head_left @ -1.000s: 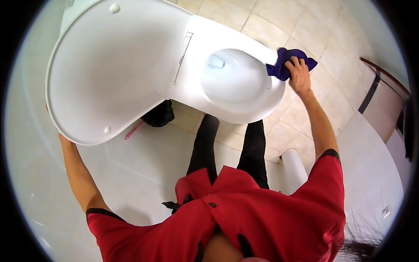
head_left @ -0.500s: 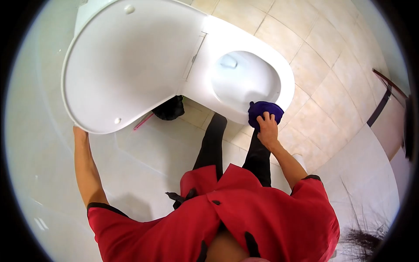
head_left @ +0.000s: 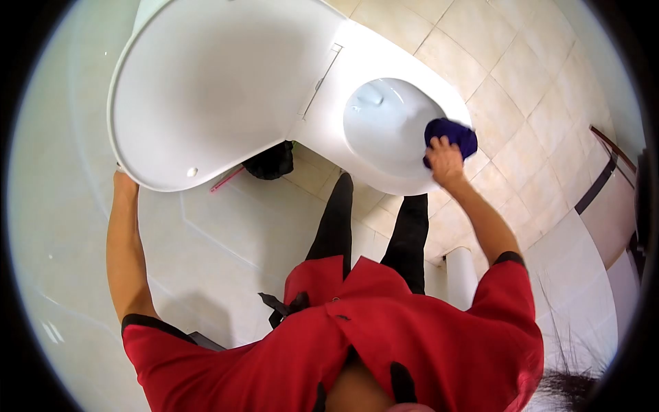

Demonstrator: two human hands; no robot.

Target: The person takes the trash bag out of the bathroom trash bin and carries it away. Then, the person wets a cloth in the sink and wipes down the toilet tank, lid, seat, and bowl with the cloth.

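The white toilet lid point(head_left: 220, 89) stands raised on the left of the toilet bowl point(head_left: 374, 165). At the lid's lower left edge is my left hand point(head_left: 123, 180), holding that edge, with its fingers largely hidden behind it. A dark purple cloth point(head_left: 458, 136) lies bunched over the front end of the bowl's rim. My right hand point(head_left: 445, 159) grips the cloth from the near side, fingers bent over it and pressing it against the rim. Inside the bowl the white surface shows, with water toward the back.
Beneath the lid are a black bag-like bundle point(head_left: 271, 162) and a pink stick point(head_left: 226, 180). Beige floor tiles point(head_left: 511, 117) spread beyond the bowl. At the right stands a pale panel with a dark strap point(head_left: 596, 175). A white cylindrical object point(head_left: 461, 275) is by my right arm.
My right hand has moved the purple cloth up and to the right along the rim, from the near side to the front end. My left hand stays at the lid's edge.
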